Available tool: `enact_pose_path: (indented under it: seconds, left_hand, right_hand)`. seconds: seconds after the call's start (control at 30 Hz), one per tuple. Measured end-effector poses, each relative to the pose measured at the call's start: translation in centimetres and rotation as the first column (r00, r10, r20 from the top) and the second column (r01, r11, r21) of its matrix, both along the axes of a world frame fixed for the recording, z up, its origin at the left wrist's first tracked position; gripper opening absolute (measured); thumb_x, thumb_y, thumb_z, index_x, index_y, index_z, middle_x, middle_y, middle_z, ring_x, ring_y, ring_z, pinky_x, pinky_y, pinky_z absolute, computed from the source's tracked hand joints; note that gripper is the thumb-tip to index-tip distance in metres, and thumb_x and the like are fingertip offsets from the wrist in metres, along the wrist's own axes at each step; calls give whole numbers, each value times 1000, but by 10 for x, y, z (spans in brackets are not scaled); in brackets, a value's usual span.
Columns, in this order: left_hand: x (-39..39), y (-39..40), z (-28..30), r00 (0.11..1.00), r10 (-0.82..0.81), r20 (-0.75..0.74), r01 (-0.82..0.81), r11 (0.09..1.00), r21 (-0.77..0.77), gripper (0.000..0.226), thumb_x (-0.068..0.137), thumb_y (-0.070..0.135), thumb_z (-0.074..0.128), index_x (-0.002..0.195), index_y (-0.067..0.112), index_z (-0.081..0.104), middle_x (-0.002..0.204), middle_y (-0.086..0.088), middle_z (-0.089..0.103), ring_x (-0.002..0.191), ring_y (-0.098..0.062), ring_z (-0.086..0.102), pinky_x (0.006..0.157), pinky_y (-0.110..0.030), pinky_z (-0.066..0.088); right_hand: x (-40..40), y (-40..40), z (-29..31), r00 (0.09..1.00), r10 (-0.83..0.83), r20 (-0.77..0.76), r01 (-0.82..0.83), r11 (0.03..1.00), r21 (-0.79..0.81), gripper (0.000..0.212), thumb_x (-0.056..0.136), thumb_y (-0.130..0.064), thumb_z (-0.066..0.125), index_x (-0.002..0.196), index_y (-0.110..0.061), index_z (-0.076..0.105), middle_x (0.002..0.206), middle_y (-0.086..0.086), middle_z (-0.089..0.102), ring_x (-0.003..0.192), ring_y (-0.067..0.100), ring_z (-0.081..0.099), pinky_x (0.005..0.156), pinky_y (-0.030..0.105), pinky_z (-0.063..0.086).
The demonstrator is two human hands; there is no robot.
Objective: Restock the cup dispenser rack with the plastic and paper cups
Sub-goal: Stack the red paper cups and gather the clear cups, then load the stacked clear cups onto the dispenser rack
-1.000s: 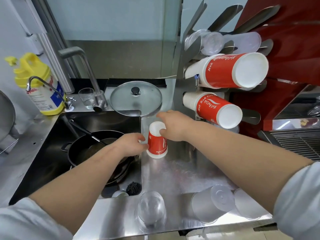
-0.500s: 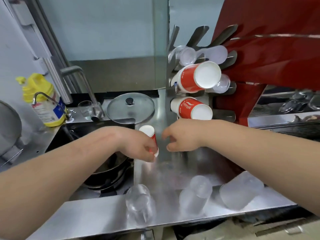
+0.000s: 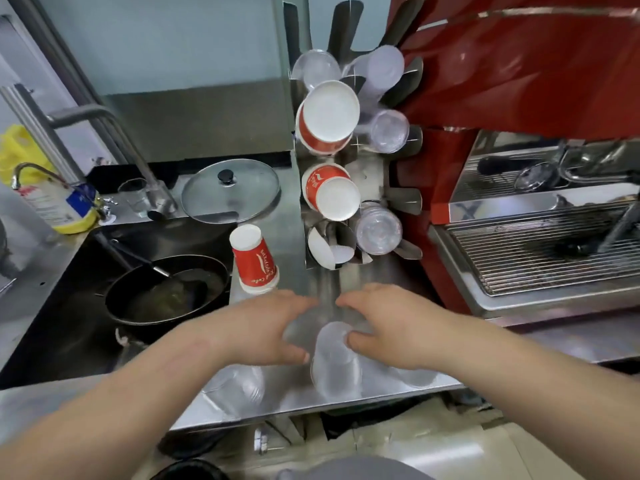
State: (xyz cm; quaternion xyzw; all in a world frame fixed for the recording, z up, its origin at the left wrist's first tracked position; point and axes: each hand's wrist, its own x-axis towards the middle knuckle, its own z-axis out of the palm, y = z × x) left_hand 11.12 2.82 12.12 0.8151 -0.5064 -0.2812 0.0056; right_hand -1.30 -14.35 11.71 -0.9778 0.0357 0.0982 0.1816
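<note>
The steel counter [image 3: 298,400] fills more of the view than half a second ago, and the red coffee machine [image 3: 519,81] with its drip grate stands along its right side. The cup dispenser rack [image 3: 346,202] sits upright at the back of the counter, now seen more from above; it holds two stacks of red paper cups [image 3: 330,119] on its left column and clear plastic cups [image 3: 381,223] on its right, mouths toward the camera. A black frying pan [image 3: 166,289] lies in the sink to the left, with a glass pot lid [image 3: 230,190] behind it.

The small red paper cup [image 3: 254,259], gripped by the left hand half a second ago, now stands alone upside down on the counter beside the sink edge, just beyond that hand. Both hands have drawn back toward the near edge. The left hand [image 3: 266,327] is spread, fingers apart and holding nothing, its thumb tip just beside a clear plastic cup [image 3: 336,358] standing upside down between the two hands. The right hand [image 3: 391,327] has its thumb against that cup's upper side and its fingers reaching over it; whether it truly grips is hard to tell. Another clear cup [image 3: 239,389] lies blurred under the left wrist, near the counter's front edge.
</note>
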Motion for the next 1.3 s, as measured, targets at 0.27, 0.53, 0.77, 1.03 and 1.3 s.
enact_pose_path:
  seconds: [0.27,0.53,0.77,1.03,1.3]
  left_hand:
    - [-28,16,-69,904,273,-327,-355,909,-221,93,81,34,77,150,47,16,146,11,38,129,3,40,99,-11,39]
    - [-57,11,-112,780,339,-526,-555,763,-332,51,74,23,82,118,37,59,111,16,65,106,-9,65,89,-33,56]
    - [-62,12,-121,765,378,-522,-583,751,-309,39,72,14,78,97,38,61,95,15,68,91,-5,68,75,-19,51]
    - [-80,-1,-93,754,311,-578,-575,738,-353,56,72,-8,73,113,26,55,102,23,67,91,5,67,70,-9,49]
    - [-80,-41,-41,854,178,-488,-468,672,-574,77,69,25,81,136,38,46,126,20,61,116,1,60,90,-18,51]
  right_hand:
    - [-26,19,-45,986,-148,78,120,952,282,78,81,-35,60,147,-32,20,144,-6,33,129,13,40,102,32,41]
    - [-32,31,-69,967,-217,134,153,914,377,70,78,-24,61,142,-33,34,139,-9,42,123,9,45,99,18,37]
    - [-34,33,-71,949,-298,105,220,861,458,66,72,-29,68,132,-32,41,127,-12,40,113,1,43,89,2,29]
    - [-49,25,-52,939,-321,126,210,823,528,61,67,-33,63,125,-37,44,123,-16,41,112,-7,42,95,12,37]
    - [-74,-16,24,868,-418,268,206,793,573,66,66,-28,75,121,-46,45,118,-26,44,113,-4,50,92,16,45]
